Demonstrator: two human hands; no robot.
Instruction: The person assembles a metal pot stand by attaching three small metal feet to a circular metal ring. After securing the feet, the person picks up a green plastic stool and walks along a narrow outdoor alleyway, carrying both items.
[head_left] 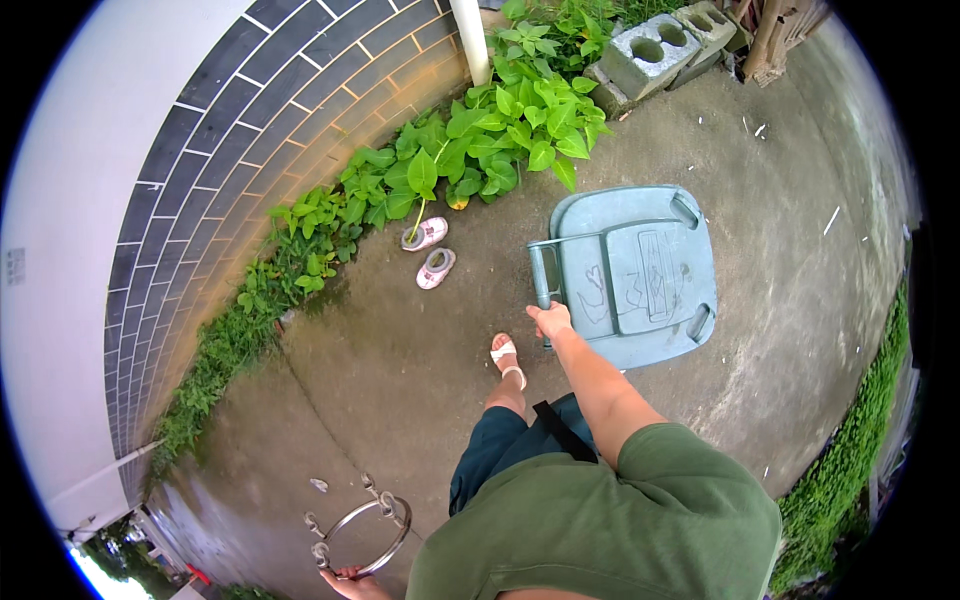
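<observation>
A blue-green wheeled bin with a closed, scribbled-on lid stands at my right front. My right hand is closed round the near end of its handle bar, arm stretched forward. Low on the left, my left hand grips a shiny metal ring with several knob-like fittings around it. The ring hangs at my side, away from the bin. Part of my left hand is cut off by the lower edge, but its fingers show curled at the ring's rim.
Two small pink-and-white shoes lie on the concrete ground beside leafy green plants. A dark tiled wall runs along the left. Grey hollow blocks and a white pipe stand at the far end. Grass edges the right.
</observation>
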